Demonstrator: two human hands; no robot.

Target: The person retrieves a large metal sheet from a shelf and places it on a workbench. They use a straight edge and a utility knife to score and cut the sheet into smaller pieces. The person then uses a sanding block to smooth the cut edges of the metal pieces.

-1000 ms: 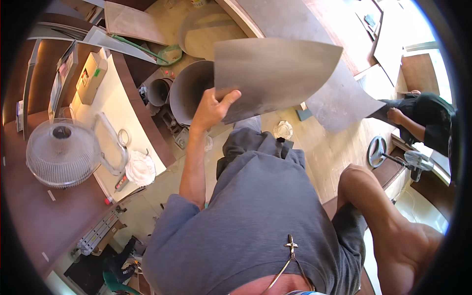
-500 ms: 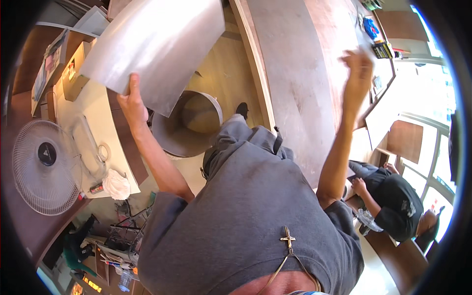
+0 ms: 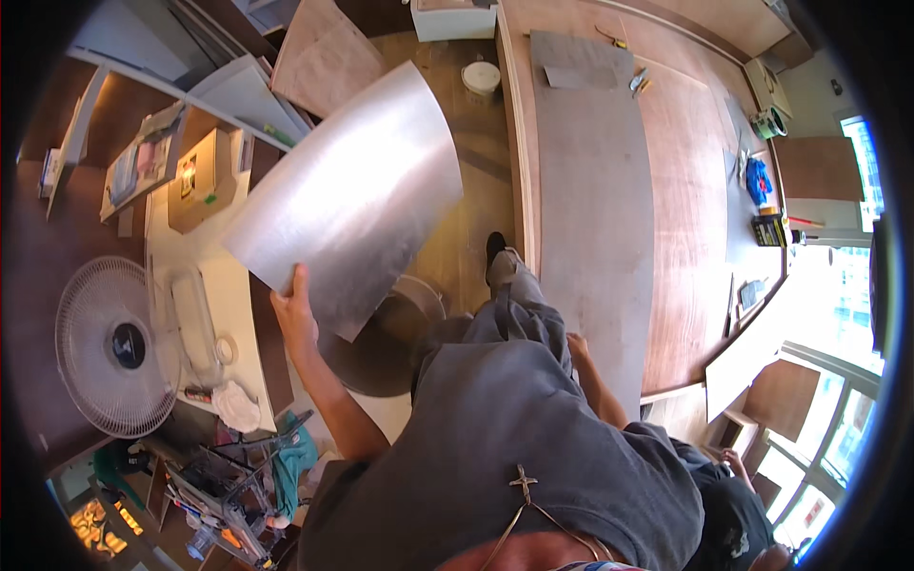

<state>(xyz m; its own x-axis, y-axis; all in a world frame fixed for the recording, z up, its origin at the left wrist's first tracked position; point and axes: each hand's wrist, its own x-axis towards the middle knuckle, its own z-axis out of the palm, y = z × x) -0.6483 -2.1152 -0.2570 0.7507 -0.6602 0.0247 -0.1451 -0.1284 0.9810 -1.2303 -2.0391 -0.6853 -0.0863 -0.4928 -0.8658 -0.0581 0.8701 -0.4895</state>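
My left hand (image 3: 297, 319) grips the lower edge of a thin, bendy grey sheet (image 3: 367, 181), its thumb lying over the top face. The sheet is glossy, bows upward and hangs in the air over the floor, left of my legs. Under its lower corner, a large roll of dark sheet (image 3: 371, 366) stands partly hidden. My right hand (image 3: 577, 348) hangs low beside my thigh, near the workbench's edge; its fingers are mostly hidden by my clothing. A long grey strip of sheet (image 3: 595, 219) lies flat along the wooden workbench (image 3: 681, 200).
A fan (image 3: 119, 347) stands at the left by a pale counter with a cardboard box (image 3: 205, 181). A white bucket (image 3: 481, 81) sits on the floor ahead. Tins and a blue bag (image 3: 758, 181) line the bench's far right. Another person (image 3: 733, 519) is at lower right.
My right hand has dropped from above the bench to beside my thigh. My left hand still holds the sheet; the view has shifted, showing more of the bench and floor ahead.
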